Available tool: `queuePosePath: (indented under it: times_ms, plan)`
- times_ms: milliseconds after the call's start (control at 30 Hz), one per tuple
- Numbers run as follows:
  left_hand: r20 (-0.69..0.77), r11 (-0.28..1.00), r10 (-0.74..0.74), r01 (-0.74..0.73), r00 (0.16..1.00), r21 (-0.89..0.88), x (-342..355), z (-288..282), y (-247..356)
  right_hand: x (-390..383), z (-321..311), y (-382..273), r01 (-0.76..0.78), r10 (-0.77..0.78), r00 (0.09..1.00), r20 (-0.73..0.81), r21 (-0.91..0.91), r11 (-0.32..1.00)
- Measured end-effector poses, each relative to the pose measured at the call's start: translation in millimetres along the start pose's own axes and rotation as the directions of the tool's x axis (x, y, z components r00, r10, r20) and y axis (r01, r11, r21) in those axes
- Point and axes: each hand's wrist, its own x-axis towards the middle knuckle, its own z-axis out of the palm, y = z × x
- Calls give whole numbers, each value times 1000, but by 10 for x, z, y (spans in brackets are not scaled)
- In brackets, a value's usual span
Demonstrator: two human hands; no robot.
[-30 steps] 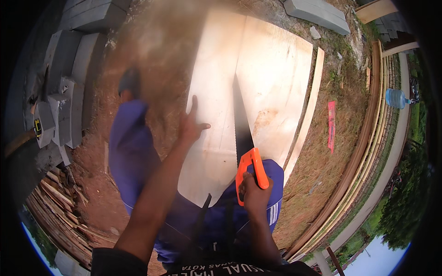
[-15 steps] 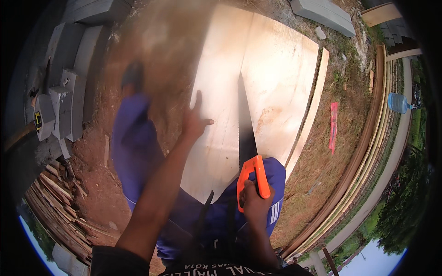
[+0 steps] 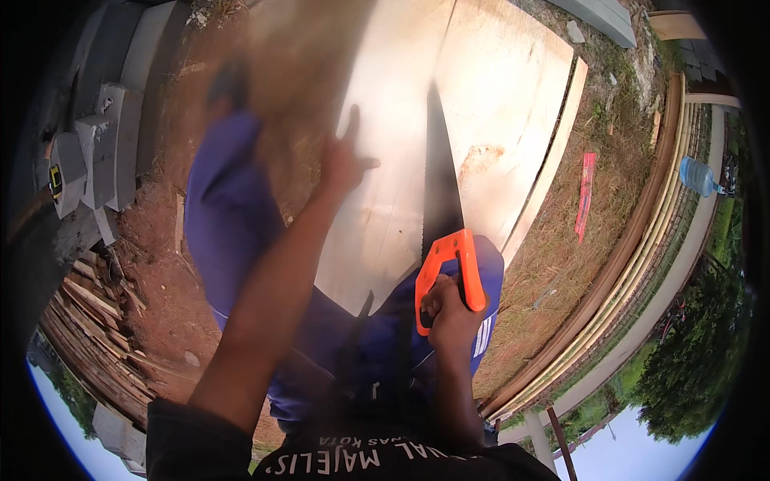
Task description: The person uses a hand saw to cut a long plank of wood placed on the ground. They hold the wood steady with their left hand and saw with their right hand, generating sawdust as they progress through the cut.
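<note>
A large pale plywood sheet (image 3: 385,184) lies before me, with my blue-trousered legs at its near end. My right hand (image 3: 451,309) is wrapped round the orange handle of a handsaw (image 3: 445,172). The dark blade points away from me along the sheet, its tip at the end of a thin line that runs on to the far side. My left hand (image 3: 346,160) lies flat on the sheet's left part, fingers stretched and thumb out, left of the blade. How deep the blade sits in the wood, I cannot tell.
A narrow wood strip (image 3: 553,160) lies along the sheet's right edge. Concrete blocks (image 3: 120,144) and a tape measure (image 3: 55,182) are at left, with stacked timber (image 3: 88,329) below. At right lie a red strip (image 3: 585,196), long poles (image 3: 634,280) and a blue water bottle (image 3: 698,176).
The view has shifted, so the sheet and both hands sit higher in the picture. The saw stays in my right hand at the cut line, and my left hand stays flat on the sheet.
</note>
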Motion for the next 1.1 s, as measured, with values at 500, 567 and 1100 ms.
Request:
queuePosePath:
  times_ms: [500,567,1100]
  plan:
    - [11,1000,-12,12,1000,4,-10,-47,74,65,-17,145,43,-46,997,-57,-44,998]
    - [-10,1000,-14,14,1000,0,-38,-82,18,320,93,84,58,-60,998,-22,-63,996]
    - [20,998,-8,9,1000,-63,-61,-64,-42,716,244,56,54,-53,998,39,-24,998]
